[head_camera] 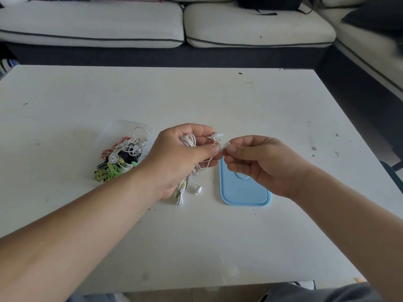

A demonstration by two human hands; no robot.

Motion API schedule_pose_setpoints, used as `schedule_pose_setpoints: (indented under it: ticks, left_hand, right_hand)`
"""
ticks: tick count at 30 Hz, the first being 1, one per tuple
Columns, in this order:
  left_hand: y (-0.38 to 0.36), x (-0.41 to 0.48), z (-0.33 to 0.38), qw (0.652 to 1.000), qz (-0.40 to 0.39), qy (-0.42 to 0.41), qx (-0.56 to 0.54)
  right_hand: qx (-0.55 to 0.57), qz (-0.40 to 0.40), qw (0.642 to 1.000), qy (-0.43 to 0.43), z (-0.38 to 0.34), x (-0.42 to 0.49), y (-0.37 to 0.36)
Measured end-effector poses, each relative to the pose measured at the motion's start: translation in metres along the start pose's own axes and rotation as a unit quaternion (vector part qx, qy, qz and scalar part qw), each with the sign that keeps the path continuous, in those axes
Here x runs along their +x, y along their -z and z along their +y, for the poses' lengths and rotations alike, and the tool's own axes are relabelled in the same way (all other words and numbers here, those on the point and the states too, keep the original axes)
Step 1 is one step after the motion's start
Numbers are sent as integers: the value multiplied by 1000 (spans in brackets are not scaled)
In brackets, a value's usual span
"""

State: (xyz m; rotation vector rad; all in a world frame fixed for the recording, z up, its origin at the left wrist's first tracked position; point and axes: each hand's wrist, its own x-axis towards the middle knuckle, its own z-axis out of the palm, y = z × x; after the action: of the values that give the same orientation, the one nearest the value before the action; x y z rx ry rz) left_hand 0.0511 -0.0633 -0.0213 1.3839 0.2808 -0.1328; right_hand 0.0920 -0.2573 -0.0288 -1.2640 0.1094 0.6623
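Holding earphones (pixel 190 141), left hand (pixel 181 159) and right hand (pixel 258 163) hover far from table (pixel 218 101) edges.

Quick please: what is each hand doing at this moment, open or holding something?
Left hand: grips the coiled white earphone cable.
Right hand: pinches one white earbud of that cable.

a blue lid (pixel 244 192) and a clear tub (pixel 123 127) of tangled cords (pixel 117 159) lie on the white table (pixel 196 94).

White wired earphones (pixel 189 139), cord in loose loops with a tail dangling, raised at frame centre.
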Motion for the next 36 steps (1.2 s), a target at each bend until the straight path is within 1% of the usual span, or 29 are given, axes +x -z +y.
schedule_pose_setpoints:
  ticks: [5, 11, 20, 23, 29, 34, 36]
  left_hand:
    - [0, 0, 0, 1000, 2, -9, 11]
    - [0, 0, -1, 1000, 16, -15, 13]
    - [0, 4, -6, 997, 56, -35, 47]
    - [2, 5, -5, 997, 54, -31, 36]
    - [2, 5, -3, 999, 43, -19, -1]
    - [2, 3, -4, 999, 31, 0, 15]
    - [5, 2, -3, 999, 29, 4, 21]
  right_hand:
    - [-5, -2, 1000, 0, 1, 1, 1]
    - [-27, 14, 999, 19, 1, 1, -2]
    - [13, 48, 997, 56, 12, 1, -18]
    - [16, 52, 997, 60, 15, 1, -20]
    - [41, 72, 996, 37, 9, 3, -16]
    - [13, 22, 999, 24, 16, 4, -16]
    - [-4, 14, 1000, 20, 16, 4, -16]
